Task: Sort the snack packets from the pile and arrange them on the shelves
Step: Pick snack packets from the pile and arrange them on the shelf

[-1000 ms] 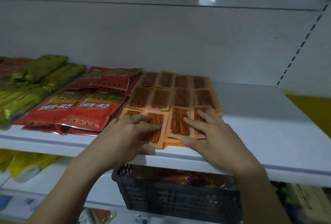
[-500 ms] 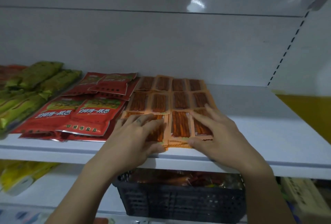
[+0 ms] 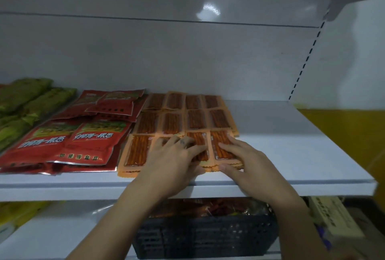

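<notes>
Shelf (image 3: 291,155) below glossy grey backboard (image 3: 166,55)

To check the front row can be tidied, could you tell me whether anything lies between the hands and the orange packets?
Nothing visible does: the left hand and right hand rest directly on the front-row orange packets on the shelf.

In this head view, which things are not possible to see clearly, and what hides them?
Head view: front orange packets, partly covered by the left hand and right hand.
Head view: black crate contents, mostly hidden by the shelf.
Head view: green packets, cut off by the left edge.
Head view: small print on red packets, blurred.
</notes>
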The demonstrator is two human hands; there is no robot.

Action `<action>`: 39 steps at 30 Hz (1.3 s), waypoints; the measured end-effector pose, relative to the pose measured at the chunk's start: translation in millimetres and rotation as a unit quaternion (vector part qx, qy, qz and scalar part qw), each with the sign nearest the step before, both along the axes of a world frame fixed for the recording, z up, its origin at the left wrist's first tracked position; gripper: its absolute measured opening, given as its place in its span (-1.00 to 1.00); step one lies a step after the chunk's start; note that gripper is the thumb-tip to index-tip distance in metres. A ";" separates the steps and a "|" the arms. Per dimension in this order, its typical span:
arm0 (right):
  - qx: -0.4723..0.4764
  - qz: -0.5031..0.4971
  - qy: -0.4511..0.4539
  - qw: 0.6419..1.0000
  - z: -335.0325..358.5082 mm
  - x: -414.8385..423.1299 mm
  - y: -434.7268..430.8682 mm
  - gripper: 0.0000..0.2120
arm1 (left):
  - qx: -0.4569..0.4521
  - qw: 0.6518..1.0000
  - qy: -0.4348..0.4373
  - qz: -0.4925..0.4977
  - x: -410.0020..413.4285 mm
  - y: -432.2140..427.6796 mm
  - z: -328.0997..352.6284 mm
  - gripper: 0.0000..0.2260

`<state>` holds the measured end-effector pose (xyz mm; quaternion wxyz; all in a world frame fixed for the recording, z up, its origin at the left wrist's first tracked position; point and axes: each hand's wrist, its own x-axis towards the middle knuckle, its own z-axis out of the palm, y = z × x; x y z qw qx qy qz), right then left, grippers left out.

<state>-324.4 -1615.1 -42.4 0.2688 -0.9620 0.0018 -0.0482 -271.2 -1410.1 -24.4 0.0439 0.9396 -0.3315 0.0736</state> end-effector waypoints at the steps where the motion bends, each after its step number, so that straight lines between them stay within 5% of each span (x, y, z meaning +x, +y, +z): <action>1: 0.004 -0.003 -0.002 1.000 -0.4 -0.7 -0.4 -0.48 | -0.004 1.000 -0.006 0.003 -1.3 -0.1 -1.0 -0.50; 27: 0.053 -0.013 -0.057 0.997 -3.9 -9.3 4.2 -0.38 | -0.015 1.000 0.019 0.015 -1.6 5.7 2.0 -0.37; 39: -0.145 0.073 -0.045 0.986 26.9 4.4 73.2 -0.39 | 0.032 0.995 0.040 0.091 5.4 96.0 11.8 -0.37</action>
